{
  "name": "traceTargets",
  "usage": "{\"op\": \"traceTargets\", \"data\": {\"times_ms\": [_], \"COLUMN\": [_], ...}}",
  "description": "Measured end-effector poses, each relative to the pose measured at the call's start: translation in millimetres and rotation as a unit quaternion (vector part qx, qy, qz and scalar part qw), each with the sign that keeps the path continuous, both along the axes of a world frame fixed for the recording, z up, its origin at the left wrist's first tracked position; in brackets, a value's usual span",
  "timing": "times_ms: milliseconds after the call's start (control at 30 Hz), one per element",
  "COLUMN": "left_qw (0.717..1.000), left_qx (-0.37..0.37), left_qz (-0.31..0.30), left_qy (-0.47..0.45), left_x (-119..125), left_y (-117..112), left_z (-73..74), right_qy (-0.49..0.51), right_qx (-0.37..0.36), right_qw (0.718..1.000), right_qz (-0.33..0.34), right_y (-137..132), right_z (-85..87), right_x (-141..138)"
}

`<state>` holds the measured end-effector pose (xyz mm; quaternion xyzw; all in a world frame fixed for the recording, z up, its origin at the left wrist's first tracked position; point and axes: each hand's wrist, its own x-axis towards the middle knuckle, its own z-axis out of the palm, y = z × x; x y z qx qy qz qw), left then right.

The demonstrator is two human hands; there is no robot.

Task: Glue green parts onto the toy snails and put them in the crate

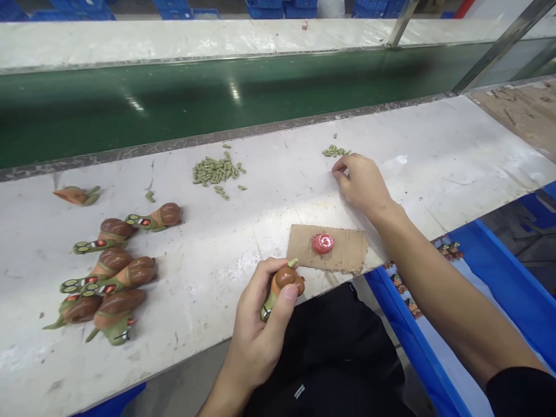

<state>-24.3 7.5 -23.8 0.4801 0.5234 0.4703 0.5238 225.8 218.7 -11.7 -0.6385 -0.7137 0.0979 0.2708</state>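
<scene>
A shiny green belt [174, 98] runs between two white counters [195, 39], blue crates [264, 10] beyond.

At twelve o'clock we are seeing a green belt [278, 87] stretching across, with a far white bench [174, 38] beyond it and a small red piece [304, 25] resting there. Blue crates [264, 10] are standing behind, from ten to one o'clock; at two, a metal post [501, 48] is slanting.

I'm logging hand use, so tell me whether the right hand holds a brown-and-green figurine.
No, the left hand holds the figurine, while the right hand is beside small green pieces.
</scene>
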Motion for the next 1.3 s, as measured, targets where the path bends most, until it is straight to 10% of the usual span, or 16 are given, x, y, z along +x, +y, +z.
{"op": "traceTargets", "data": {"times_ms": [400,1000,1100,1300], "left_qw": [0.988,0.969,0.982,0.998], "left_qx": [-0.031,-0.062,-0.043,0.047], "left_qz": [0.008,0.049,0.059,-0.041], "left_qy": [-0.150,-0.232,-0.175,0.014], "left_x": [27.5,48.0,45.2,23.8], "left_y": [0.8,-1.6,0.9,7.2], "left_z": [18.8,9.1,10.0,7.5], "right_qy": [0.291,0.602,0.579,0.293], "right_qx": [-0.142,-0.166,-0.136,0.017], "right_qw": [0.924,0.777,0.800,0.955], "right_qz": [0.206,0.078,0.085,0.037], "right_y": [-181.3,-196.5,-192.9,-176.4], "right_z": [50.8,5.7,4.8,20.9], "right_x": [-18.8,-45.2,-41.9,-22.8]}}
